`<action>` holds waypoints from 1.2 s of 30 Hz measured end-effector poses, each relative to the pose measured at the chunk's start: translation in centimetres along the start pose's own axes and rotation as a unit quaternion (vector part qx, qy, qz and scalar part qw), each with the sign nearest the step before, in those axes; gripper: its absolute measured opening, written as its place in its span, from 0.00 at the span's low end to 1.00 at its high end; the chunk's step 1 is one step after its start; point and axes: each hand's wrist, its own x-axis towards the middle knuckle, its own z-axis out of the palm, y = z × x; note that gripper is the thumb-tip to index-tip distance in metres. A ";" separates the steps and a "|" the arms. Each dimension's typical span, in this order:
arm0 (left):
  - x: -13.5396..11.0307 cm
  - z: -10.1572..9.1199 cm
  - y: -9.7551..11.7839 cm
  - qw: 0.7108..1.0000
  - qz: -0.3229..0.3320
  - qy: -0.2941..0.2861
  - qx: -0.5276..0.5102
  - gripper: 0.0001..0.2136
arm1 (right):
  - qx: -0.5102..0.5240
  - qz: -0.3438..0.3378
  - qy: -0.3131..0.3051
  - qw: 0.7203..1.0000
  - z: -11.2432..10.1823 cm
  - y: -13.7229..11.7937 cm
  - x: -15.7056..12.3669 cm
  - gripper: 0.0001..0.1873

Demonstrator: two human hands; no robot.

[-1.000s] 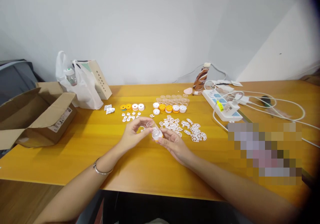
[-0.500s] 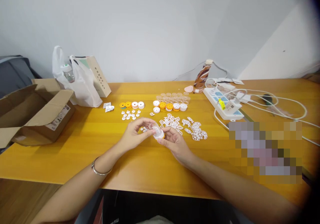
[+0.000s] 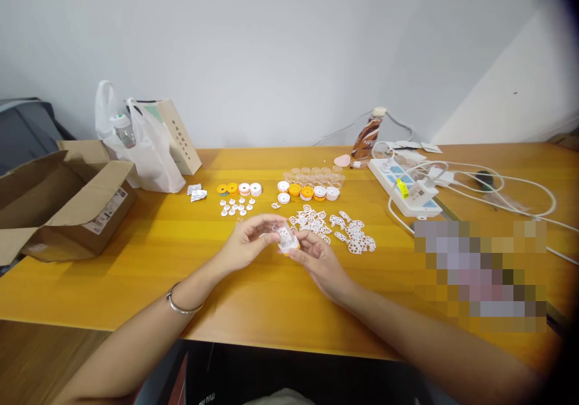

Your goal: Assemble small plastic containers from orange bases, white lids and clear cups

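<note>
Between my hands, over the middle of the table, is a clear plastic cup (image 3: 283,231) joined to or touching a white and orange round base (image 3: 289,247). My left hand (image 3: 253,239) is closed round the clear cup with thumb and fingers. From the right, my right hand (image 3: 318,258) pinches the base at its edge. A white lattice shape shows inside or through the clear cup. Just beyond my right hand lies a pile of white lattice discs (image 3: 312,221). Small white pegs (image 3: 233,209) stand in rows beyond my left hand.
Orange and white round pieces (image 3: 294,191) line up behind, before clear cups (image 3: 316,175). A power strip (image 3: 402,188) with loose cables and a brown bottle (image 3: 367,136) are at right. A cardboard box (image 3: 108,200), white plastic bag (image 3: 156,163) and foil scraps (image 3: 198,194) are left.
The clear cup has tilted more upright over the base, and both hands have shifted slightly. Each keeps its hold.
</note>
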 end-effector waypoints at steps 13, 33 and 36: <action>-0.1 0.1 0.2 0.997 0.028 -0.066 -0.032 0.14 | 0.019 0.023 -0.029 0.999 0.2 0.0 -0.2 0.12; 0.0 -0.1 -0.1 0.992 0.007 -0.081 -0.100 0.15 | 0.022 0.036 -0.025 0.999 0.2 -0.3 -0.2 0.11; 0.0 -0.1 -0.1 0.997 0.020 -0.050 -0.064 0.16 | 0.015 0.032 -0.018 0.999 0.2 -0.2 -0.2 0.11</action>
